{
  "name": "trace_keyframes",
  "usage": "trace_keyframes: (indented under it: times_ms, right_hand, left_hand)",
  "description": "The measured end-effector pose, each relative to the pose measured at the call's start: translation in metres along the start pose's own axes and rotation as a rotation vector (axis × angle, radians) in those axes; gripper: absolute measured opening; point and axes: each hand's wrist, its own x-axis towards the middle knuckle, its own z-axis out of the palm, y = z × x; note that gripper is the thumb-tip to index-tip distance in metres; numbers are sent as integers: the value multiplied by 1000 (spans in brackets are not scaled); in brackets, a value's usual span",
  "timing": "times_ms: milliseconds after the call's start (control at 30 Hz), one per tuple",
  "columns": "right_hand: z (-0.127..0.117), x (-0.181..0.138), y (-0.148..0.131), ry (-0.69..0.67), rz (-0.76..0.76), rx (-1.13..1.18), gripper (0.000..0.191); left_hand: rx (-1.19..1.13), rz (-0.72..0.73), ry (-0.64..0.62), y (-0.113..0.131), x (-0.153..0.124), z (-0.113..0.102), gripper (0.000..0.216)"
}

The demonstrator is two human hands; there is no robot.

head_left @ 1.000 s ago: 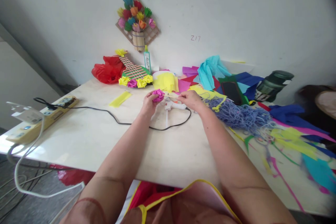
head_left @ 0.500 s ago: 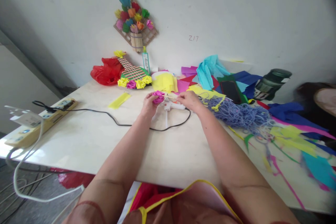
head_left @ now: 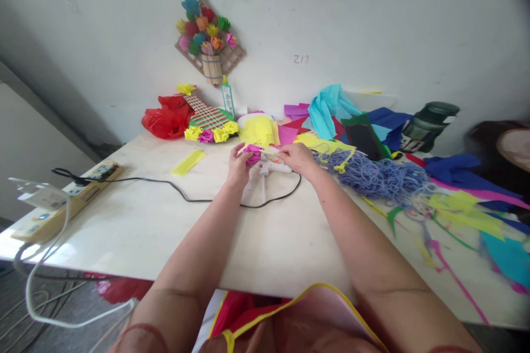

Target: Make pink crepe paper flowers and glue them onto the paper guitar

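Observation:
My left hand (head_left: 239,165) is closed around a magenta crepe-paper flower (head_left: 252,154) above the middle of the table. A thin pale stick (head_left: 269,151) reaches from the flower towards my right hand (head_left: 298,158), whose fingers pinch its other end. Just below the two hands lies a white glue gun (head_left: 278,167), partly hidden by my right hand. Its black cord (head_left: 199,199) runs left across the tabletop. I cannot make out whether the stick's tip is inside the flower.
A power strip (head_left: 78,198) with plugs lies at the left edge. A striped guitar-shaped craft (head_left: 209,113) and a red plastic bag (head_left: 168,117) stand at the back. To the right are tangled blue-purple string (head_left: 376,179), a phone (head_left: 363,141), paper pieces and a dark green bottle (head_left: 430,126).
The camera view has shifted slightly. My left hand has turned a little around the flower, while my right hand keeps its pinch on the stick.

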Motion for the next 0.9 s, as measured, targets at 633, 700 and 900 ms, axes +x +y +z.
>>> trace_keyframes:
  times_ms: [633,700,900]
  right_hand:
    - [7,-1,-5,108,49,37,20]
    - [8,-1,-4,109,49,64,20]
    - [14,1,0,78,14,103,26]
  left_hand:
    - [81,2,-103,-2,-5,2,47]
    - [72,6,-106,-1,-5,2,44]
    - [78,-3,-113,2,-7,2,40]
